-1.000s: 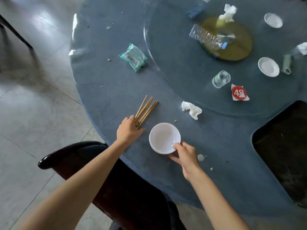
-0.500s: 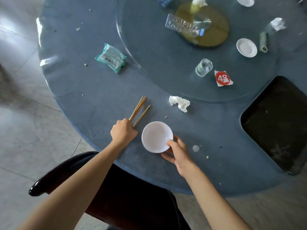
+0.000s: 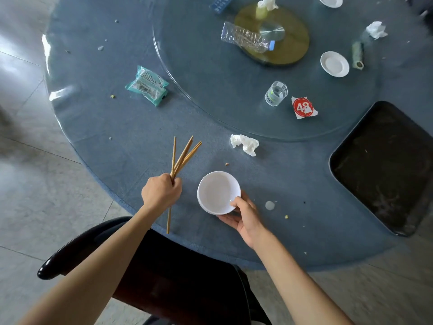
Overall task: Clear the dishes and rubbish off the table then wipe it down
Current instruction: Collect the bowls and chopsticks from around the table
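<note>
My left hand point(image 3: 161, 193) is closed around several wooden chopsticks point(image 3: 184, 156), raised off the round blue table point(image 3: 121, 127) and fanning out. One chopstick pokes down below the fist. Just to the right, my right hand point(image 3: 244, 215) grips a white bowl point(image 3: 218, 192) by its near rim, thumb inside. A crumpled tissue point(image 3: 244, 143) lies beyond the bowl. A teal wrapper point(image 3: 147, 85) lies at the left. On the glass turntable point(image 3: 210, 73) rest a crushed plastic bottle point(image 3: 244, 39), a small glass point(image 3: 276, 93), a red-and-white "48" scrap point(image 3: 303, 107) and a white saucer point(image 3: 334, 64).
A black tray point(image 3: 384, 165) lies on the table at the right. A dark chair point(image 3: 164, 273) stands between me and the table edge. Crumbs dot the cloth. Another tissue point(image 3: 376, 30), a green roll point(image 3: 358, 55) and a second saucer point(image 3: 330, 0) sit at the far right.
My left hand has gathered the chopsticks and lifted them off the table; they were lying flat before. My right hand has tightened on the bowl's rim. The view shifted slightly left.
</note>
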The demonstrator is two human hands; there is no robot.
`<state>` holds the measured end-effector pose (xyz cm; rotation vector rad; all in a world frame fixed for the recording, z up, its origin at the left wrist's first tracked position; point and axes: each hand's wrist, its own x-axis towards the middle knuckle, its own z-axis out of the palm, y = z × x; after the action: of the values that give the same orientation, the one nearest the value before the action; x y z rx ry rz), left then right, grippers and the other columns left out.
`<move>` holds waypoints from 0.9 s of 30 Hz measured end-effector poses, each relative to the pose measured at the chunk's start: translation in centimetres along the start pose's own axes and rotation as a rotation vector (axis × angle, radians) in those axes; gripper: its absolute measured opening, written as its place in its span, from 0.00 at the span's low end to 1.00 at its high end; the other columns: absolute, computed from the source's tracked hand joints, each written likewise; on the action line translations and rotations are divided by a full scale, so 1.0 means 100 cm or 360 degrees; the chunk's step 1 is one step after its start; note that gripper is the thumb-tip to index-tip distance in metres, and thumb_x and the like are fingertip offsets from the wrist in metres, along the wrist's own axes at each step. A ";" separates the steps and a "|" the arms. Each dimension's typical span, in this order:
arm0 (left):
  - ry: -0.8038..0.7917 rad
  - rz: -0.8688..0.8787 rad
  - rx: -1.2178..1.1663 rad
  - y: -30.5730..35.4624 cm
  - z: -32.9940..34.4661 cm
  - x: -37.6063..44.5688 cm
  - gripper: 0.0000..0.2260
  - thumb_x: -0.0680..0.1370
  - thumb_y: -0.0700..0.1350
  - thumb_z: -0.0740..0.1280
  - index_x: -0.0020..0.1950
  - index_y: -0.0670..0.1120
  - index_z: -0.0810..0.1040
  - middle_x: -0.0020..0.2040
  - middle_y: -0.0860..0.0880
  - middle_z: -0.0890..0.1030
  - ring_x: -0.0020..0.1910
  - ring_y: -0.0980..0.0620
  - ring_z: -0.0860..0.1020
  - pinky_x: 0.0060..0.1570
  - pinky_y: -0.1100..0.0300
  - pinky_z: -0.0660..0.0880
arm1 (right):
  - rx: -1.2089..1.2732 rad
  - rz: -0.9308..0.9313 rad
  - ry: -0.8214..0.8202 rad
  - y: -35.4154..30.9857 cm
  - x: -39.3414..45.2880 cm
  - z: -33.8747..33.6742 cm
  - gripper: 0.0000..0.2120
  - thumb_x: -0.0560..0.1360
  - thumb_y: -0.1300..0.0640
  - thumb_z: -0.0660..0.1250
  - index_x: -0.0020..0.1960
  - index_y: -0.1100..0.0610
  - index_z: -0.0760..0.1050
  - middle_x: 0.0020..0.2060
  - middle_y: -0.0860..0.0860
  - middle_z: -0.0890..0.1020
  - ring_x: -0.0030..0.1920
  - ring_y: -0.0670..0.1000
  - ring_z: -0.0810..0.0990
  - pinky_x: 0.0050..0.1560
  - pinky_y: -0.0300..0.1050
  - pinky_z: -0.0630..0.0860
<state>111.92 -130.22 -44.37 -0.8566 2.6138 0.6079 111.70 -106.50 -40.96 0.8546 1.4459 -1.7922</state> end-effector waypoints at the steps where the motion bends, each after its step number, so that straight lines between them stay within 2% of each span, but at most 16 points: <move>1: 0.0007 0.0007 -0.0068 -0.001 -0.001 -0.002 0.16 0.76 0.53 0.57 0.35 0.46 0.72 0.31 0.46 0.76 0.31 0.46 0.73 0.33 0.56 0.68 | 0.0007 -0.0013 0.0003 0.000 -0.001 -0.003 0.20 0.77 0.64 0.60 0.65 0.50 0.78 0.57 0.57 0.81 0.51 0.58 0.86 0.51 0.56 0.84; 4: -0.0074 0.0011 -0.0328 0.004 -0.002 -0.010 0.16 0.77 0.52 0.56 0.34 0.44 0.69 0.30 0.45 0.77 0.32 0.44 0.75 0.32 0.55 0.69 | 0.0034 -0.0027 0.0014 0.000 -0.008 -0.016 0.19 0.77 0.64 0.60 0.64 0.50 0.78 0.58 0.58 0.81 0.51 0.60 0.86 0.53 0.57 0.84; 8: -0.0282 0.0026 -0.0663 0.024 0.000 -0.023 0.14 0.78 0.49 0.57 0.34 0.44 0.66 0.30 0.46 0.72 0.32 0.46 0.70 0.34 0.54 0.67 | 0.0075 -0.0053 0.0034 0.000 -0.018 -0.036 0.17 0.77 0.64 0.60 0.63 0.51 0.77 0.60 0.59 0.79 0.56 0.64 0.85 0.54 0.57 0.84; 10: -0.0383 0.0049 -0.0872 0.038 0.002 -0.035 0.12 0.76 0.49 0.57 0.36 0.44 0.65 0.31 0.46 0.70 0.31 0.48 0.70 0.34 0.55 0.71 | 0.0107 -0.0082 0.0034 -0.001 -0.026 -0.049 0.17 0.77 0.63 0.60 0.62 0.51 0.78 0.61 0.59 0.79 0.55 0.63 0.85 0.56 0.58 0.83; 12: -0.0510 -0.0007 -0.1237 0.054 0.006 -0.049 0.10 0.78 0.45 0.57 0.39 0.44 0.66 0.33 0.46 0.70 0.27 0.50 0.74 0.35 0.53 0.77 | 0.0155 -0.0116 0.0038 -0.002 -0.034 -0.064 0.18 0.77 0.64 0.60 0.61 0.50 0.78 0.62 0.58 0.78 0.54 0.61 0.85 0.56 0.60 0.83; 13: -0.0546 -0.0017 -0.1339 0.062 0.009 -0.056 0.09 0.80 0.43 0.57 0.39 0.45 0.65 0.32 0.47 0.69 0.25 0.51 0.74 0.32 0.54 0.76 | 0.0175 -0.0134 0.0048 -0.003 -0.039 -0.073 0.18 0.77 0.64 0.60 0.62 0.50 0.79 0.63 0.58 0.78 0.55 0.61 0.84 0.56 0.60 0.83; 15: -0.0549 -0.0001 -0.1355 0.080 0.014 -0.068 0.10 0.79 0.42 0.56 0.38 0.47 0.63 0.30 0.49 0.67 0.21 0.54 0.69 0.24 0.60 0.69 | 0.0203 -0.0175 0.0070 -0.006 -0.047 -0.092 0.19 0.77 0.64 0.60 0.62 0.50 0.79 0.64 0.58 0.77 0.59 0.61 0.82 0.55 0.60 0.83; 18: -0.0568 -0.0039 -0.1386 0.110 0.025 -0.086 0.11 0.78 0.44 0.57 0.37 0.49 0.60 0.26 0.53 0.65 0.21 0.56 0.61 0.21 0.63 0.60 | 0.0246 -0.0217 0.0075 -0.012 -0.060 -0.126 0.20 0.77 0.65 0.60 0.63 0.50 0.80 0.66 0.59 0.77 0.58 0.58 0.82 0.54 0.60 0.83; 21: -0.0580 -0.0090 -0.1408 0.146 0.042 -0.111 0.13 0.79 0.46 0.59 0.36 0.50 0.60 0.25 0.53 0.64 0.21 0.56 0.60 0.20 0.65 0.57 | 0.0286 -0.0244 0.0075 -0.020 -0.071 -0.170 0.21 0.77 0.64 0.61 0.64 0.49 0.79 0.66 0.58 0.77 0.57 0.58 0.83 0.54 0.60 0.83; 25: -0.0580 -0.0179 -0.1425 0.204 0.078 -0.152 0.13 0.78 0.48 0.62 0.36 0.50 0.62 0.23 0.53 0.64 0.20 0.55 0.60 0.20 0.67 0.56 | 0.0322 -0.0278 0.0098 -0.035 -0.081 -0.243 0.21 0.77 0.64 0.61 0.65 0.50 0.79 0.66 0.59 0.76 0.64 0.60 0.79 0.54 0.61 0.83; 27: -0.0577 -0.0223 -0.1437 0.235 0.099 -0.171 0.13 0.77 0.47 0.63 0.35 0.50 0.61 0.23 0.53 0.62 0.20 0.55 0.59 0.21 0.67 0.55 | 0.0333 -0.0294 0.0087 -0.045 -0.082 -0.285 0.21 0.77 0.65 0.61 0.65 0.51 0.79 0.64 0.58 0.76 0.64 0.58 0.78 0.53 0.60 0.84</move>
<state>112.18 -100.03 -38.68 -1.0118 1.8771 1.7633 114.79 -76.98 -36.59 0.9045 1.4283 -2.1018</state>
